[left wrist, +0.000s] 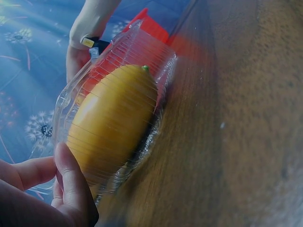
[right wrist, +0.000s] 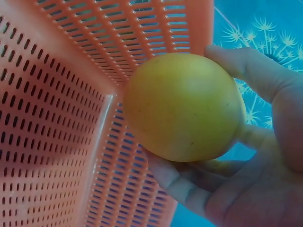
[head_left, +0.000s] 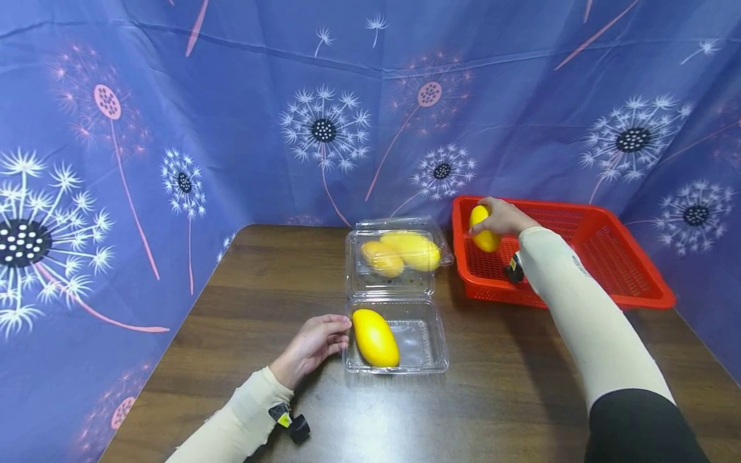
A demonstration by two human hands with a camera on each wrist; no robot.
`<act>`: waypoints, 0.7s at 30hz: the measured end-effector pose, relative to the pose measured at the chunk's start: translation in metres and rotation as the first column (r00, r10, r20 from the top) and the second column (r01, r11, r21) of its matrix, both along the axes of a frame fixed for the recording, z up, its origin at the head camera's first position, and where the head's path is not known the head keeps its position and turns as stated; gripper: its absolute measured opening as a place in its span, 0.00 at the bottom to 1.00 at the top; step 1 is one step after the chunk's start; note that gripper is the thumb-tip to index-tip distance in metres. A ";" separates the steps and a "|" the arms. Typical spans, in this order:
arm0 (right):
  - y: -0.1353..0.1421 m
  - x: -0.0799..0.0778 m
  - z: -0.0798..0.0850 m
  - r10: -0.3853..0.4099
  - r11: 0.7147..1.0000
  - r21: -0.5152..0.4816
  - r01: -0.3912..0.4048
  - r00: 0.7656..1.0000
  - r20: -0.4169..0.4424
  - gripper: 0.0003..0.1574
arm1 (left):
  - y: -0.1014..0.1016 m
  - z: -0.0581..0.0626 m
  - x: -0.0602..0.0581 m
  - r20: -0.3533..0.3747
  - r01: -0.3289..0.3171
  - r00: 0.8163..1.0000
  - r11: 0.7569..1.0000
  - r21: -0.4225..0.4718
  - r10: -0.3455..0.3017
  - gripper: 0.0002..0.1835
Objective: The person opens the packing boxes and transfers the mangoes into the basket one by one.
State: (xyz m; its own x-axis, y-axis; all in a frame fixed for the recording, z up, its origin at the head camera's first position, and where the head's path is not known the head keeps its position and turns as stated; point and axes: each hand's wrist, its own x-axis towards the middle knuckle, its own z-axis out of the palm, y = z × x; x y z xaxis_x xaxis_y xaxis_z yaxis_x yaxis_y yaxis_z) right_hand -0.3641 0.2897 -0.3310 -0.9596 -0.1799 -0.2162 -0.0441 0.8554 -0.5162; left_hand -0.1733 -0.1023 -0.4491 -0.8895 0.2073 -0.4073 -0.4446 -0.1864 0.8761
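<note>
My right hand (head_left: pixel 505 217) grips a yellow mango (head_left: pixel 484 229) over the left part of the red basket (head_left: pixel 628 283). Fingers and thumb wrap the fruit's sides in the right wrist view. Near the middle of the table lies a clear plastic clamshell box (head_left: pixel 425 369), its lid folded back. One mango (head_left: pixel 376 337) rests in the left side of its front half. Thumb and fingers of my left hand (head_left: pixel 315 341) pinch the box's left rim. In the left wrist view the same mango (left wrist: pixel 113 113) shows through the ribbed plastic wall.
Behind the box's front half, two more mangoes (head_left: pixel 408 249) show through clear plastic. The basket stands at the back right, with perforated walls. A blue dandelion-print cloth (head_left: pixel 243 128) hangs behind the brown wooden table (head_left: pixel 260 283).
</note>
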 end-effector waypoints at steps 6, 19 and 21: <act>-0.001 -0.010 -0.007 -0.001 1.000 -0.025 0.002 0.999 0.045 0.53 | 0.000 0.000 -0.001 0.011 0.001 1.000 1.000 0.000 -0.001 0.12; 0.007 -0.029 -0.033 -0.020 0.998 -0.054 0.032 0.978 0.209 0.55 | -0.002 0.001 -0.002 0.012 0.001 1.000 1.000 0.000 -0.001 0.13; 0.006 -0.029 -0.037 -0.018 0.998 -0.062 0.033 0.974 0.228 0.56 | -0.003 0.000 -0.003 0.014 -0.003 1.000 1.000 0.001 0.003 0.12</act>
